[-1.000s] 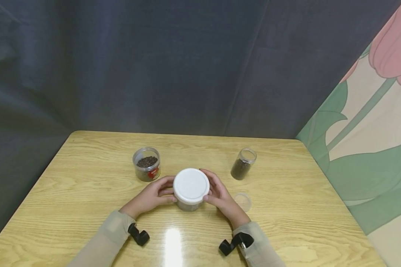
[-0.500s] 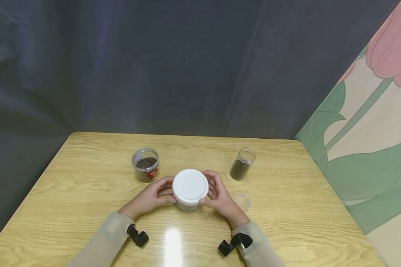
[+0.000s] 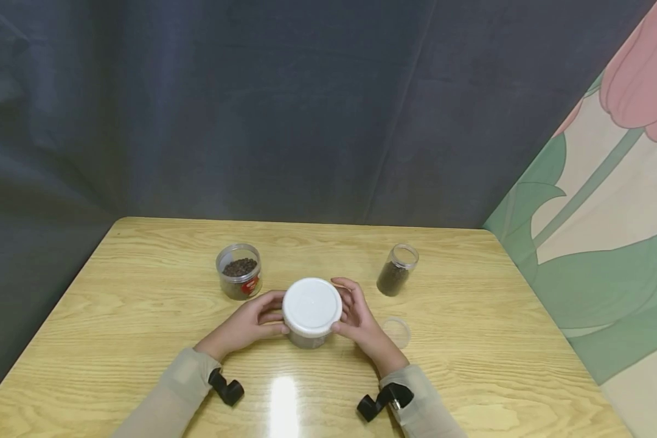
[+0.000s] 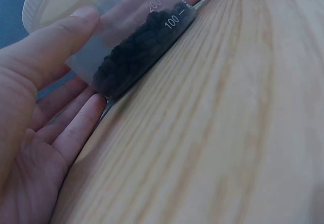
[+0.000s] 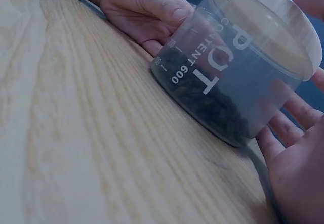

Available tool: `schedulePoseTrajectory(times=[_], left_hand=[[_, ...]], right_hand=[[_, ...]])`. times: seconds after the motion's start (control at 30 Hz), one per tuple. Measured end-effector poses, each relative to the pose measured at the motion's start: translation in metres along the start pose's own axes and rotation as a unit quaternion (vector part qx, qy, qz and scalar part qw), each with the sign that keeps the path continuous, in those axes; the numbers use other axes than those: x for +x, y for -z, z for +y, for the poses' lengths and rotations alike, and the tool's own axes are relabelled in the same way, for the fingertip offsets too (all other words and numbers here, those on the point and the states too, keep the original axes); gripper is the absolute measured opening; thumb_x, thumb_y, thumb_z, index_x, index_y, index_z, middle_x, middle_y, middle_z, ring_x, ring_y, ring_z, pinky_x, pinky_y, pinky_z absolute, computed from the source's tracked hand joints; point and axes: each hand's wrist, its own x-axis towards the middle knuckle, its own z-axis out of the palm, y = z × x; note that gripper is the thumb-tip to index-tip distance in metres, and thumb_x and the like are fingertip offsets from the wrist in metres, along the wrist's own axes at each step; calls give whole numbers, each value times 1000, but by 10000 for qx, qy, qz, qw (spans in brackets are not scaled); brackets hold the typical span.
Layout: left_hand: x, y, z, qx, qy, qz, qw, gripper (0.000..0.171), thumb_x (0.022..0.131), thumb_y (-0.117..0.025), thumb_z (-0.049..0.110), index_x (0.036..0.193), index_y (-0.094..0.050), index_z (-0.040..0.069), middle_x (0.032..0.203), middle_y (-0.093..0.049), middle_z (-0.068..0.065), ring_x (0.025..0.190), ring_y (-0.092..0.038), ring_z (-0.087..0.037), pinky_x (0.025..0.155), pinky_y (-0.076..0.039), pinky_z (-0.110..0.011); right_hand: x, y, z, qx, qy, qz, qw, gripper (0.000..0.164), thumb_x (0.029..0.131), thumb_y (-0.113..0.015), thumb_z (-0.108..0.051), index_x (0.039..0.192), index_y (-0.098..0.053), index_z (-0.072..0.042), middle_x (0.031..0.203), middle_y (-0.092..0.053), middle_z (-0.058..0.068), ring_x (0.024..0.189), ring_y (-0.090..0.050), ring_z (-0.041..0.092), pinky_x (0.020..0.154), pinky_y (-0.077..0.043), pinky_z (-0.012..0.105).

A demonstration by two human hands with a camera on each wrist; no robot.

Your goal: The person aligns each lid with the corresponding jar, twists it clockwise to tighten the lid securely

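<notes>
A clear plastic jar with a white lid stands upright on the table between both hands. Dark, bean-like pieces lie in its bottom, and its wall bears printed measuring marks. My left hand grips the jar's left side, with the thumb against its wall and the fingers curled behind. On the other side, my right hand loosely cups the jar, its thumb at the lid's rim. The right index finger sticks out behind the jar, apart from the lid.
A wide clear jar of dark pieces stands uncovered at the back left. A slim clear jar with dark contents stands uncovered at the back right. Near the right wrist lies a clear round lid. The wooden table meets a dark curtain.
The right fingers have shifted a little around the lid, and the index finger now points away from it. Jar and left hand stay almost in place.
</notes>
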Motion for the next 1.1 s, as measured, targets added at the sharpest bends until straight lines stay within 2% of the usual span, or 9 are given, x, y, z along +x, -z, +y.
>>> schedulePoseTrajectory(times=[0.1, 0.27, 0.43, 0.6, 0.83, 1.0, 1.1], left_hand=[[0, 0, 0, -4, 52, 3, 10000, 72, 91, -77, 15, 151, -41, 0, 152, -44, -23, 130, -54, -38, 106, -50, -28], [1, 0, 0, 19, 64, -8, 10000, 72, 91, -78, 15, 151, -41, 0, 151, -44, -23, 131, -54, -38, 106, -50, -28], [1, 0, 1, -12, 103, -22, 9999, 71, 91, -78, 16, 150, -41, 0, 151, -44, -22, 131, -54, -38, 106, -50, -28], [0, 0, 2, -7, 68, -2, 10000, 72, 91, -78, 15, 150, -41, -1, 151, -45, -23, 130, -54, -38, 105, -50, -29], [-1, -1, 1, 19, -2, 35, 10000, 71, 90, -78, 15, 150, -42, -1, 149, -46, -23, 130, -55, -38, 106, -50, -29], [-1, -1, 2, 9, 59, 30, 10000, 72, 90, -79, 15, 150, -42, 0, 150, -46, -22, 130, -54, -38, 106, -50, -29], [-1, 0, 3, -10, 129, 17, 9999, 72, 90, -79, 17, 150, -42, 1, 151, -45, -21, 131, -54, -37, 106, -50, -29]], right_hand=[[0, 1, -1, 18, -50, -118, 9999, 81, 96, -71, -19, 155, -21, 4, 153, -40, 12, 141, -41, 18, 118, -35, 27], [0, 1, -3, -39, -170, -190, 9997, 79, 95, -69, -14, 157, -23, 3, 158, -36, 13, 146, -35, 18, 121, -30, 26], [1, 1, -2, 34, -97, -153, 9998, 82, 94, -73, -17, 155, -23, 6, 156, -38, 12, 144, -38, 18, 120, -33, 27], [2, 0, 0, 17, -34, -12, 10000, 89, 88, -82, -21, 149, -24, 9, 150, -42, 9, 141, -41, 16, 118, -35, 27], [1, -1, 1, 12, -104, 94, 9999, 92, 84, -86, -20, 146, -23, 5, 148, -44, 9, 140, -42, 15, 119, -34, 26], [0, 0, 0, -52, -227, -64, 9997, 79, 97, -70, -23, 154, -20, 0, 149, -42, 11, 140, -41, 17, 118, -34, 25], [1, 1, -2, -194, -279, -91, 9994, 73, 101, -62, -24, 158, -22, -1, 154, -39, 15, 143, -38, 17, 119, -31, 25]])
